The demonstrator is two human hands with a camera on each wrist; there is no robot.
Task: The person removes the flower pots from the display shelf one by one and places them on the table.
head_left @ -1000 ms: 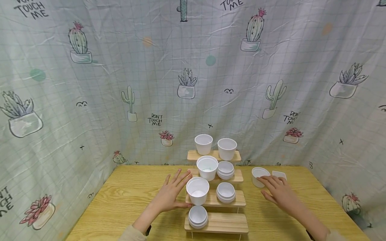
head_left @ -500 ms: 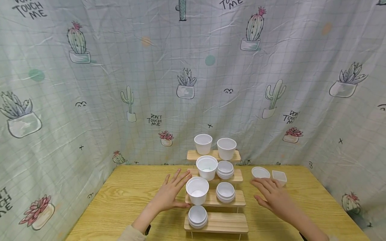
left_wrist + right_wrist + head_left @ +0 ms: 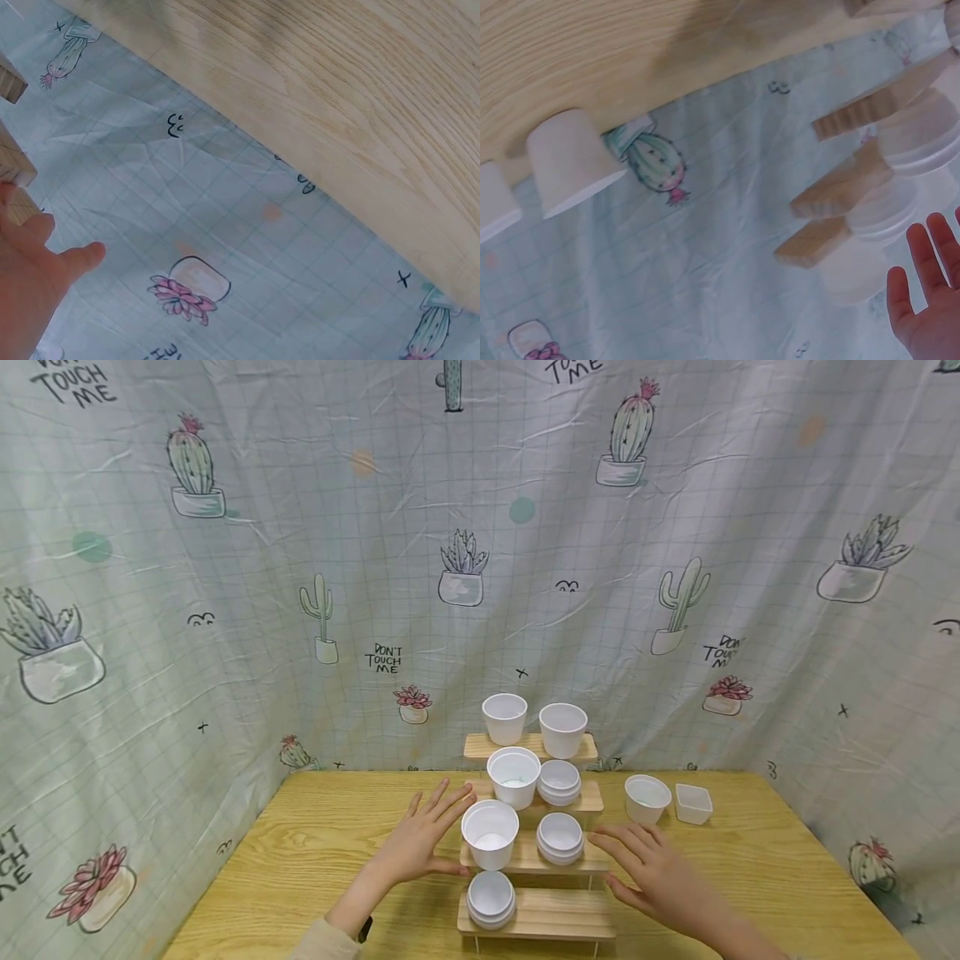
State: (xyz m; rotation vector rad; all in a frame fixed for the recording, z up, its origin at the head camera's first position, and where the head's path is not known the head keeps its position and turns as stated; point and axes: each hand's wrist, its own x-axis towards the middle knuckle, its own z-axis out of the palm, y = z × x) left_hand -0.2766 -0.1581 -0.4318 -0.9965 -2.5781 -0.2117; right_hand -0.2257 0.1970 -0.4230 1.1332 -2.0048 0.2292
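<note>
A stepped wooden stand [image 3: 570, 913] carries several white plastic cups and bowls on its tiers. My left hand [image 3: 416, 842], fingers spread, is at the stand's left side, beside a tall white cup [image 3: 491, 837]. In the left wrist view its fingertips overlap the wooden end of a tier [image 3: 13, 161]. My right hand [image 3: 656, 872] is off the stand's right side with fingers extended and holds nothing. Its fingertips come close to a low white bowl [image 3: 560, 837] on the second tier up. Another low bowl [image 3: 491, 897] sits at the left of the lowest tier.
On the yellow wood-grain table [image 3: 330, 827], right of the stand, stand a round white cup [image 3: 647, 799] and a small square container [image 3: 693, 804]. Two white cups sit on the top tier [image 3: 529, 742]. A cactus-print curtain [image 3: 360, 543] hangs behind.
My right hand has moved left and nearer, away from the round cup on the table to the stand's right side. The left hand stays in place.
</note>
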